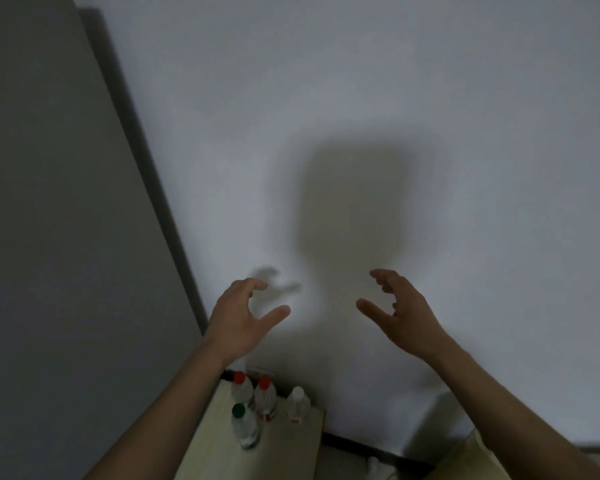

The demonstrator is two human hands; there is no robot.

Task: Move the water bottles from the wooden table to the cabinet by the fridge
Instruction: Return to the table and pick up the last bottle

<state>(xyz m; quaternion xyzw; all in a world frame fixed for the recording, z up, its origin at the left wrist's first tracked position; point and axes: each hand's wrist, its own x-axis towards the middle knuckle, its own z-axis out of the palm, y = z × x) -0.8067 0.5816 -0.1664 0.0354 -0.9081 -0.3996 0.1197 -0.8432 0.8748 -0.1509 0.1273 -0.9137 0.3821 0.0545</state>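
Four bottles (253, 407) — two hands (243, 317).

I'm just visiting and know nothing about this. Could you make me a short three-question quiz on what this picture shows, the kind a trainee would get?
1. True or false: the left hand is holding a bottle.
2. How many bottles stand on the light wooden surface below the hands?
A. two
B. four
C. six
3. Fill in the word: one bottle has a green cap, two have red caps, and the white-capped bottle stands nearest the ____.

Key
1. False. The left hand and the right hand are both open and empty, raised in front of the wall.
2. B, four.
3. Wall.
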